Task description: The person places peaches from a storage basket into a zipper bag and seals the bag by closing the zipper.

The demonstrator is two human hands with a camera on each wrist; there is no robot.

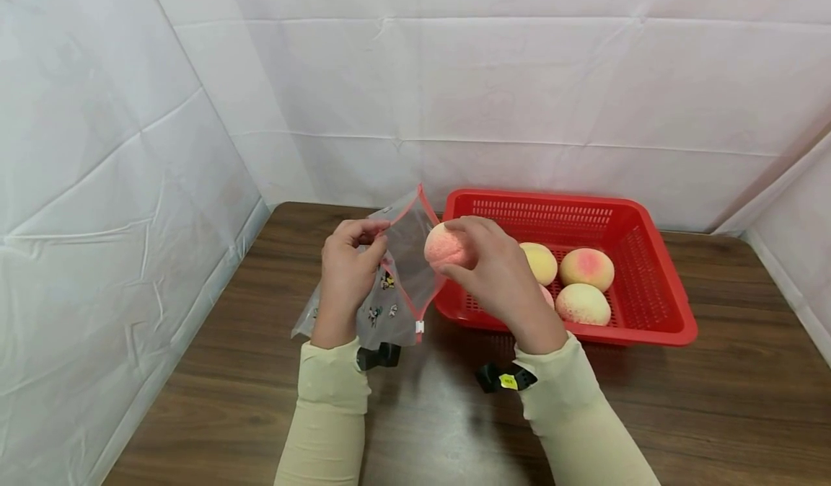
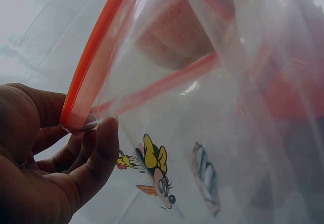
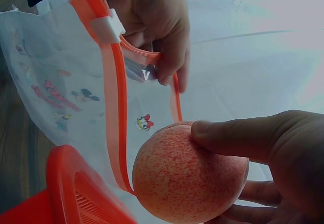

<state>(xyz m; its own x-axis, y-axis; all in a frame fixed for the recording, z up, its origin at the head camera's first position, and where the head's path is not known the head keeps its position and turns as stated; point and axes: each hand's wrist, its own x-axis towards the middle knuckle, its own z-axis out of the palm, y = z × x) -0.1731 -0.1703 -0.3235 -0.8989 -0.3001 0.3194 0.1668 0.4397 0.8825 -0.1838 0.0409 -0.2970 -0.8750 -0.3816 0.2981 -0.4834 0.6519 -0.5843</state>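
Observation:
My left hand [image 1: 350, 262] pinches the red-edged rim of a clear zip bag [image 1: 409, 255] printed with cartoon figures. The bag's mouth gapes toward the right, and a white slider [image 1: 419, 326] sits at its near end. In my right hand [image 1: 496, 270] is a pink peach [image 3: 187, 176], gripped between thumb and fingers right at the bag's mouth. Through the clear film the left wrist view shows the peach [image 2: 177, 37] beyond the pinched rim [image 2: 81, 92].
To the right stands a red slotted basket [image 1: 675, 291] with several peaches [image 1: 586, 270] in it. Its left rim is close beside the bag and under my right hand. Both rest on a dark wooden table [image 1: 227, 399], with white cloth [image 1: 454, 75] hanging behind and at the sides.

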